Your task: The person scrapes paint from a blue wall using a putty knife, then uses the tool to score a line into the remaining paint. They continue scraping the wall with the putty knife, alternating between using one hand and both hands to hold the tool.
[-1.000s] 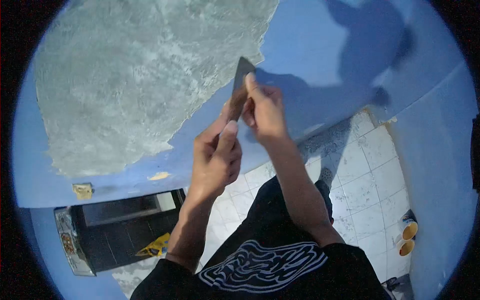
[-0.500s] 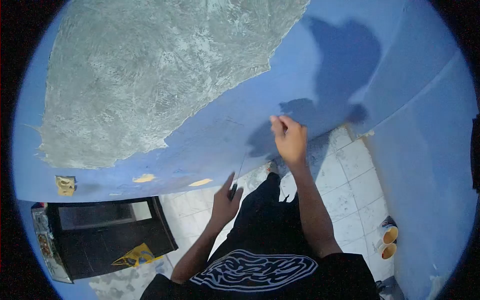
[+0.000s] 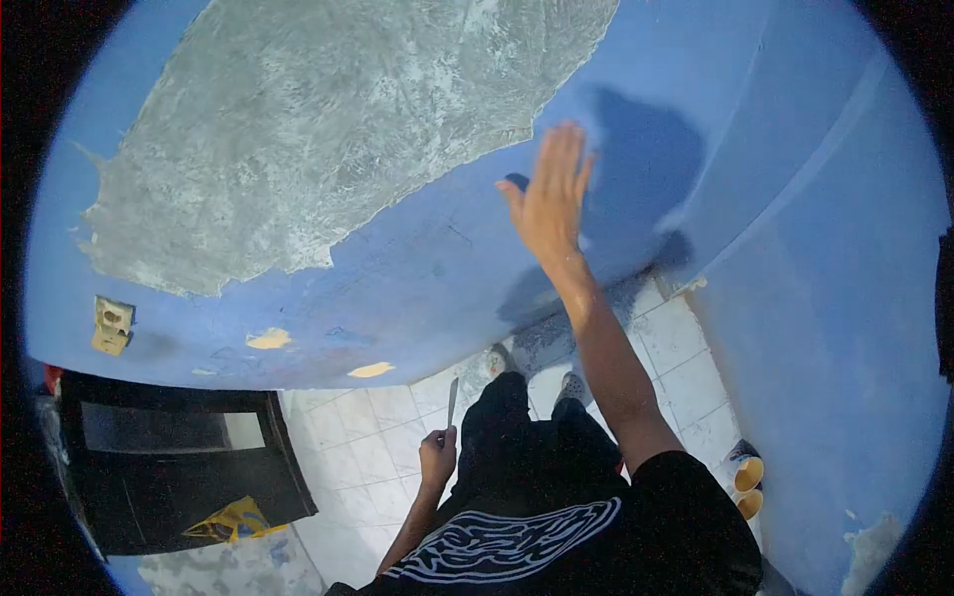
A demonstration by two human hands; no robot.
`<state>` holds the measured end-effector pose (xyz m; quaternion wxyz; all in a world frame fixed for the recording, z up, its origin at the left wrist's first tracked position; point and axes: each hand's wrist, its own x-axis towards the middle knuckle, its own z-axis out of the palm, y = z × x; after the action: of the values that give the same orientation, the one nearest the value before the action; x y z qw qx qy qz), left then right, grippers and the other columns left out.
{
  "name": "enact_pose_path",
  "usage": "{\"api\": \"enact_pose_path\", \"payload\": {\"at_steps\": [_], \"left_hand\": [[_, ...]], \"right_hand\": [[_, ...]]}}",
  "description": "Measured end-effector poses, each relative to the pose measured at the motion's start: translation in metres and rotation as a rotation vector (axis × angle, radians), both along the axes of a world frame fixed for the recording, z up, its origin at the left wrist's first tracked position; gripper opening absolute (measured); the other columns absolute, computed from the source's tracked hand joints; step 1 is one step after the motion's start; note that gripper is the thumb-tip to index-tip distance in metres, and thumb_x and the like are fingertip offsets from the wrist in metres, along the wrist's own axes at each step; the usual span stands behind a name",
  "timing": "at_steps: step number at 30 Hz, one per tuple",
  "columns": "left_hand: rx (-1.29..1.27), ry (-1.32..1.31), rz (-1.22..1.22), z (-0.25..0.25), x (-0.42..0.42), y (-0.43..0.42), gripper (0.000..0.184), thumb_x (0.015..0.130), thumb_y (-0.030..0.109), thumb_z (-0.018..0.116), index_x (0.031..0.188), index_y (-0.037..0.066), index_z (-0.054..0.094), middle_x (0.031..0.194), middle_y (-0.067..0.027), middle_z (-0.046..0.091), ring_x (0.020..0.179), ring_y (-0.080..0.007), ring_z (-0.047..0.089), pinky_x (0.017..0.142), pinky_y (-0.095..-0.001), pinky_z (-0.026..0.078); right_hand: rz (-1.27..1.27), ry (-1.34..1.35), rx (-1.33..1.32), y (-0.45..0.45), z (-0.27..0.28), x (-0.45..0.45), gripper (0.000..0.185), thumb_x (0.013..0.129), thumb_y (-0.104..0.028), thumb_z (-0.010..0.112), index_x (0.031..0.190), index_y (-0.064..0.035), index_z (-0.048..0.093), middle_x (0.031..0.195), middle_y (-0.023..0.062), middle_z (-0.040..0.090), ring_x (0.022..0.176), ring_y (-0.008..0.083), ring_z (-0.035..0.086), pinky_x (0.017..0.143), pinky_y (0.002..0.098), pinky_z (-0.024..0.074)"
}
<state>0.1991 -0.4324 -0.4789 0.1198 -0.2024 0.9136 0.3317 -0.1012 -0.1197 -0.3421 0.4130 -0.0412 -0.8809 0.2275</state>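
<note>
My right hand (image 3: 553,199) is stretched out with its fingers spread, at or just over the blue wall (image 3: 427,268), near the lower right edge of the grey plastered patch (image 3: 348,119). Whether the palm touches the wall I cannot tell. Lower down, my left hand (image 3: 437,457) is closed around the handle of a scraper (image 3: 452,402), its thin blade pointing up and away from me. The patch has a ragged border against the blue paint.
A yellowed wall socket (image 3: 111,325) sits at the left, above a dark cabinet (image 3: 179,477) with a yellow bag (image 3: 235,520) on it. Two cups (image 3: 747,475) stand by the right wall. White floor tiles (image 3: 373,447) lie around my feet.
My right hand has left the scraper, opened and now reaches up by the wall. My left hand has dropped lower with the scraper. The view has shifted.
</note>
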Motion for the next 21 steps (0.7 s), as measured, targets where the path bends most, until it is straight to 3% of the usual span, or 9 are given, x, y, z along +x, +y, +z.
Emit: {"api": "enact_pose_path", "payload": {"at_steps": [2, 3, 4, 7, 9, 10, 14, 18, 21], "left_hand": [[0.061, -0.082, 0.111, -0.011, 0.012, -0.002, 0.043, 0.091, 0.036, 0.063, 0.091, -0.007, 0.067, 0.068, -0.0173, 0.067, 0.06, -0.0227, 0.066, 0.057, -0.036, 0.05], [0.113, -0.021, 0.074, -0.035, 0.019, -0.012, 0.033, 0.092, 0.033, 0.064, 0.089, 0.0, 0.059, 0.057, -0.0082, 0.059, 0.04, -0.0137, 0.051, 0.037, -0.029, 0.037], [0.122, -0.017, 0.076, -0.034, 0.024, -0.012, 0.033, 0.092, 0.033, 0.064, 0.089, 0.0, 0.059, 0.057, -0.0082, 0.059, 0.04, -0.0137, 0.051, 0.037, -0.029, 0.037], [0.46, -0.112, 0.148, 0.0, 0.018, 0.006, 0.026, 0.092, 0.025, 0.066, 0.098, 0.01, 0.046, 0.053, -0.0054, 0.054, 0.037, -0.0142, 0.049, 0.031, -0.029, 0.036], [0.55, -0.108, 0.186, 0.013, 0.023, 0.009, 0.022, 0.092, 0.022, 0.064, 0.1, 0.008, 0.049, 0.053, -0.0057, 0.054, 0.038, -0.014, 0.049, 0.032, -0.0294, 0.036], [0.625, -0.115, 0.222, 0.017, 0.024, 0.008, 0.02, 0.093, 0.02, 0.062, 0.102, 0.006, 0.051, 0.053, -0.0061, 0.054, 0.039, -0.0138, 0.05, 0.033, -0.0297, 0.037], [0.75, -0.16, 0.269, 0.048, 0.029, 0.013, 0.017, 0.094, 0.022, 0.061, 0.103, 0.009, 0.056, 0.06, -0.0015, 0.053, 0.043, -0.0102, 0.047, 0.036, -0.025, 0.035], [0.55, 0.136, -0.127, 0.095, -0.007, 0.005, 0.014, 0.094, 0.014, 0.057, 0.098, 0.004, 0.067, 0.063, 0.003, 0.053, 0.051, -0.0058, 0.043, 0.047, -0.0242, 0.035], [0.244, 0.563, -0.328, 0.184, -0.052, 0.026, 0.025, 0.091, 0.01, 0.058, 0.113, 0.002, 0.068, 0.074, -0.0119, 0.07, 0.056, -0.0121, 0.057, 0.053, -0.0309, 0.043]], "right_hand": [[0.08, 0.011, 0.162, 0.0, -0.004, -0.008, 0.094, 0.085, -0.058, 0.057, 0.144, 0.0083, 0.027, 0.153, 0.0273, 0.021, 0.144, 0.0381, 0.017, 0.114, 0.0588, 0.0135], [0.156, 0.014, 0.318, -0.003, -0.01, -0.009, 0.094, 0.085, -0.058, 0.057, 0.144, 0.009, 0.027, 0.152, 0.0294, 0.022, 0.144, 0.04, 0.017, 0.114, 0.0592, 0.0146], [0.159, 0.018, 0.327, -0.001, -0.018, -0.005, 0.094, 0.085, -0.058, 0.057, 0.144, 0.009, 0.027, 0.152, 0.0294, 0.022, 0.144, 0.04, 0.017, 0.114, 0.0592, 0.0146], [0.031, -0.122, -0.078, 0.028, -0.067, 0.0, 0.087, 0.09, -0.057, 0.053, 0.144, 0.0073, 0.03, 0.151, 0.0281, 0.026, 0.142, 0.0405, 0.023, 0.112, 0.0584, 0.0195], [0.161, -0.45, -0.285, 0.057, -0.17, 0.017, 0.078, 0.094, -0.058, 0.045, 0.141, 0.0049, 0.038, 0.147, 0.0276, 0.033, 0.137, 0.0424, 0.031, 0.112, 0.0508, 0.026], [0.227, -0.552, -0.254, 0.076, -0.262, 0.024, 0.047, 0.097, -0.028, 0.05, 0.138, -0.0055, 0.046, 0.137, 0.0265, 0.047, 0.124, 0.0445, 0.047, 0.103, 0.0493, 0.0381], [0.362, -0.979, 0.374, 0.102, -0.432, 0.182, 0.034, 0.094, -0.02, 0.047, 0.121, -0.006, 0.062, 0.127, 0.0172, 0.059, 0.117, 0.0307, 0.056, 0.095, 0.0445, 0.0452], [0.33, -1.036, -0.1, 0.057, -0.562, 0.593, 0.033, 0.094, -0.021, 0.047, 0.119, -0.0054, 0.063, 0.123, 0.015, 0.061, 0.114, 0.0288, 0.056, 0.095, 0.0431, 0.0452], [0.316, -1.058, -0.442, 0.055, -0.567, 0.685, 0.033, 0.094, -0.022, 0.047, 0.117, -0.0049, 0.063, 0.12, 0.0132, 0.062, 0.112, 0.0273, 0.057, 0.094, 0.042, 0.0453]]}}
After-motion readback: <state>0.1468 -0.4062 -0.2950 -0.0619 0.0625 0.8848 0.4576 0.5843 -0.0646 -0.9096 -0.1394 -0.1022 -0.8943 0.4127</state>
